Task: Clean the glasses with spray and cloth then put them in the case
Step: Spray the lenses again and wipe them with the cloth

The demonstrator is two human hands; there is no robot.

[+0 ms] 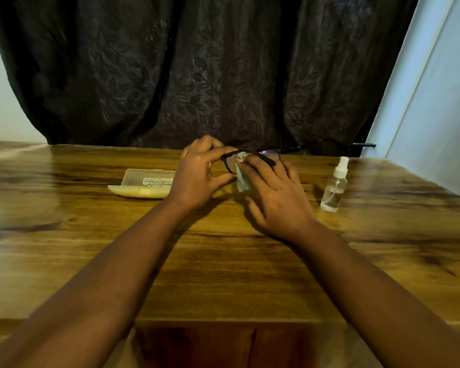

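Black-framed glasses (pixel 270 154) are held above the far middle of the wooden table (pixel 223 261), temples unfolded. My left hand (pixel 199 176) grips the left lens rim between thumb and fingers. My right hand (pixel 274 197) pinches a pale green cloth (pixel 242 179) against that lens. An open translucent case (pixel 141 185) lies on the table to the left of my hands, partly hidden behind the left hand. A small clear spray bottle (pixel 334 188) with a white cap stands upright to the right.
A dark patterned curtain (pixel 210 75) hangs right behind the table's far edge. A pale wall panel (pixel 436 115) runs along the right side. Bare tabletop lies between my forearms and the near edge.
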